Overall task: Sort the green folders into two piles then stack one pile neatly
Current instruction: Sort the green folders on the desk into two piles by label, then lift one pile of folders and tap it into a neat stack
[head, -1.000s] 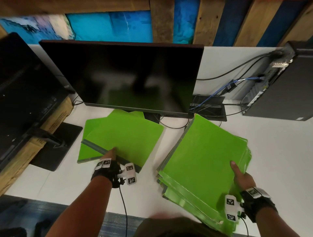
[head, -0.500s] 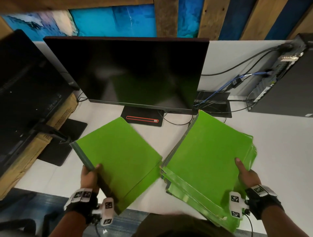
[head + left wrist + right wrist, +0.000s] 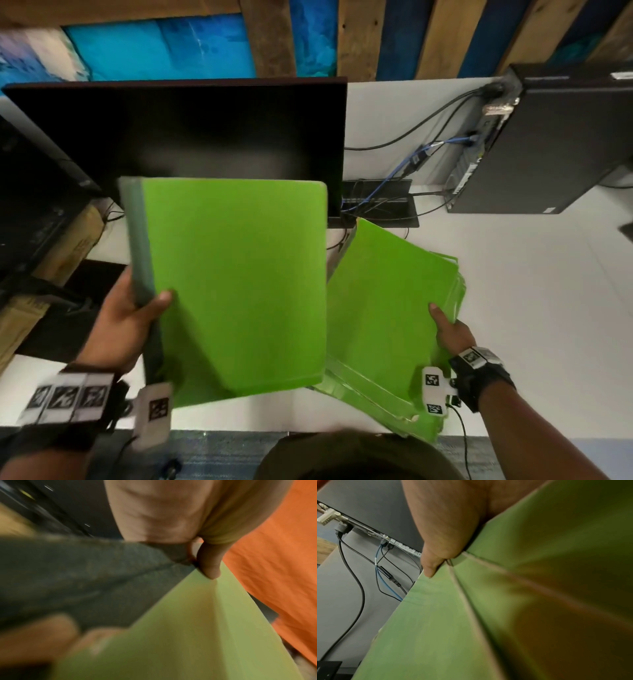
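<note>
My left hand [image 3: 132,317] grips a small pile of green folders [image 3: 236,284] by its grey spine, thumb on the top cover, and holds it up off the white desk, nearly upright toward me. In the left wrist view the thumb [image 3: 208,563] presses the green cover [image 3: 197,628] beside the grey spine. A second, thicker pile of green folders [image 3: 387,308] lies fanned on the desk to the right. My right hand [image 3: 452,334] holds that pile's right edge, thumb on top. In the right wrist view the thumb [image 3: 435,563] lies on the top folder [image 3: 453,615].
A dark monitor [image 3: 205,133] stands behind the lifted pile, another screen [image 3: 30,192] at far left on a wooden box. A black computer case [image 3: 544,144] with cables [image 3: 411,164] sits at back right. White desk [image 3: 531,291] shows right of the piles.
My left hand has lifted the left pile off the desk, pulled it toward me and raised it in front of the monitor. The right hand has stayed on the right pile.
</note>
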Motion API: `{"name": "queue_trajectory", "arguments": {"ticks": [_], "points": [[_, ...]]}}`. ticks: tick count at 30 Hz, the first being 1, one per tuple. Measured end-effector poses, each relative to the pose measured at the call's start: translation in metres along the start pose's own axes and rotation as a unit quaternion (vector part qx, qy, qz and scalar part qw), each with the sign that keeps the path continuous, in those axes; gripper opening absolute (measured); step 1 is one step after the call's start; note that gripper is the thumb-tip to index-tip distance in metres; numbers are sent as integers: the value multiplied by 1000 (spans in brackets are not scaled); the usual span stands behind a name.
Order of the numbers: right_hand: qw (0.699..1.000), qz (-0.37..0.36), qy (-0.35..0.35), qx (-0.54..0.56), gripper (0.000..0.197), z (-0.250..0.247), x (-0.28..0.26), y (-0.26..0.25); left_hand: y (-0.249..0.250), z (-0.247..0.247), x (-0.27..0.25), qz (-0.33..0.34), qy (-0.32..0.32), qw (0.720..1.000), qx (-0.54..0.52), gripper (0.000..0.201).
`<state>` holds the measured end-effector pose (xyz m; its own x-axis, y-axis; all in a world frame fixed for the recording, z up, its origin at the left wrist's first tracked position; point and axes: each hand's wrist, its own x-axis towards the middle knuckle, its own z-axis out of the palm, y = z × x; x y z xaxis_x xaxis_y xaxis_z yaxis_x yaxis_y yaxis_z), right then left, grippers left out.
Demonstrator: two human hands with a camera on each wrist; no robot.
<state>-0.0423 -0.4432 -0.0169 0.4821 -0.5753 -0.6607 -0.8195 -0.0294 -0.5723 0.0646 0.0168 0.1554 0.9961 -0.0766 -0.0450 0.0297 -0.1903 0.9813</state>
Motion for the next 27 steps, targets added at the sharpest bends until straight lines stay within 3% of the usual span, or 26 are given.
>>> {"name": "queue_trajectory", "arguments": {"ticks": [6, 10, 17, 22, 27], "points": [[1000, -1, -7, 21, 70, 0, -2, 0, 6, 97, 63, 68, -150, 984, 60, 54], [999, 2, -8, 40, 67, -2, -5, 2, -24, 163, 91, 43, -232, 967, 94, 54], [998, -6, -26, 52, 62, -6, -6, 2, -75, 222, 104, -45, -229, 921, 311, 47], [997, -5, -37, 67, 67, -6, -1, 7, -92, 237, 97, -117, -218, 909, 336, 50], [997, -9, -45, 58, 76, -6, 4, 8, -98, 247, 93, -149, -249, 894, 341, 49]]}}
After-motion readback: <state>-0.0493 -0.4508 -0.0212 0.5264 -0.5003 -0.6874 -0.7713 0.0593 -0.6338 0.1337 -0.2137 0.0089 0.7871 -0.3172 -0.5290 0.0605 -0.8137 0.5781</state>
